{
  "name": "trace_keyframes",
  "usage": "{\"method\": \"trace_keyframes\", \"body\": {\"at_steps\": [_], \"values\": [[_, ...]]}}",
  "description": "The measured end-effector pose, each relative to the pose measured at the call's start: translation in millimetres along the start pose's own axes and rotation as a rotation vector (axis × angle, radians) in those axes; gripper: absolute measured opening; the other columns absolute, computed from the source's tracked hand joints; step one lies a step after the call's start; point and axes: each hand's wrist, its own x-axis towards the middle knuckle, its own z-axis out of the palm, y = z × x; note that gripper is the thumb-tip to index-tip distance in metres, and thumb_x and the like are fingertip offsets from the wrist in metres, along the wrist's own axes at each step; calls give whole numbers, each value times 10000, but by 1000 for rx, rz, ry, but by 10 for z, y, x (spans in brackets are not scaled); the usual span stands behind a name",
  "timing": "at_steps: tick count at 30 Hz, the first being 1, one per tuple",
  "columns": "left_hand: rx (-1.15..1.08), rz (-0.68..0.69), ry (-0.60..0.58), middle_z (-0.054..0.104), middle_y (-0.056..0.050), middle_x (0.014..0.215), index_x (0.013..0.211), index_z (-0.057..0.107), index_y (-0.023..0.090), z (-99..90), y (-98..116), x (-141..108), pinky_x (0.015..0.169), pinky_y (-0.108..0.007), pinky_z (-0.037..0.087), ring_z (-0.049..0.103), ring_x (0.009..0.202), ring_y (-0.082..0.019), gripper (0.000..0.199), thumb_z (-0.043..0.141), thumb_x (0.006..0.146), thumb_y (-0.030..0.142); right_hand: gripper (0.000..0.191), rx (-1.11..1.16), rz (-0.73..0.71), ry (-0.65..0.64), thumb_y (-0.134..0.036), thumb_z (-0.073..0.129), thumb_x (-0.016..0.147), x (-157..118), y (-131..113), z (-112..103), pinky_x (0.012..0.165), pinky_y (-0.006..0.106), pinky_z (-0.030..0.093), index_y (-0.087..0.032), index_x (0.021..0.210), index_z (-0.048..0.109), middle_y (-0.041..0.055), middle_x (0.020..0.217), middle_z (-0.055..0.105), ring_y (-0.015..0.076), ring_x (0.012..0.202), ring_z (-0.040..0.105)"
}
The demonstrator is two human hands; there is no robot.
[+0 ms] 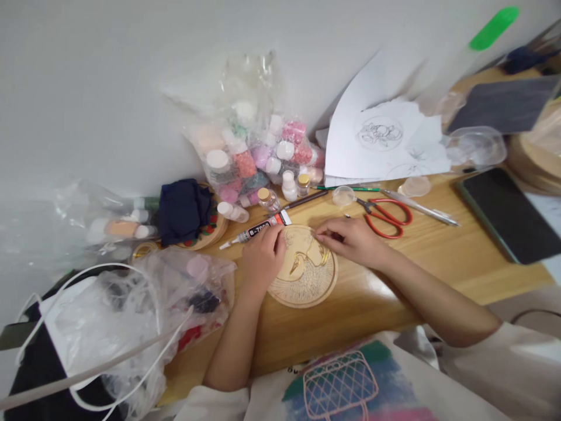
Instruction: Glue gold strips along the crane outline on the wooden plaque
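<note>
A round pale wooden disc (pixel 302 295) with a raised rim lies flat on the table. It bears a carved or drawn bird-like design, with thin gold wire (pixel 300 262) along some of its lines. My left hand (pixel 264 254) rests over the disc's upper left edge, fingers curled and pressed together; what they hold, if anything, is hidden. At the upper right rim, my right hand (pixel 357 241) is closed in a pinch, its fingertips close to the gold lines. Whatever sits in that pinch is too small to name. A B-7000 glue tube (pixel 258 229) lies just behind my left hand.
Red-handled pliers (pixel 388 217), a silver pen (pixel 421 207) and a dark phone (pixel 511 213) lie to the right. Bags of small bottles (pixel 245 155) and drawing sheets (pixel 385 140) lean on the wall. A plastic bag (pixel 127 316) and white cable (pixel 109 266) crowd the left.
</note>
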Motion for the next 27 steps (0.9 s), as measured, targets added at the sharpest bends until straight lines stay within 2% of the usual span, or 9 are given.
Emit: {"method": "trace_keyframes", "body": {"at_steps": [27], "values": [[19, 9, 8, 695, -22, 893, 965, 635, 209, 0, -6, -3, 728, -268, 461, 635, 780, -159, 186, 468, 886, 181, 125, -2, 19, 1, -238, 556, 864, 2, -17, -5, 549, 216, 411, -162, 853, 655, 22, 701, 686, 118, 591, 594]]}}
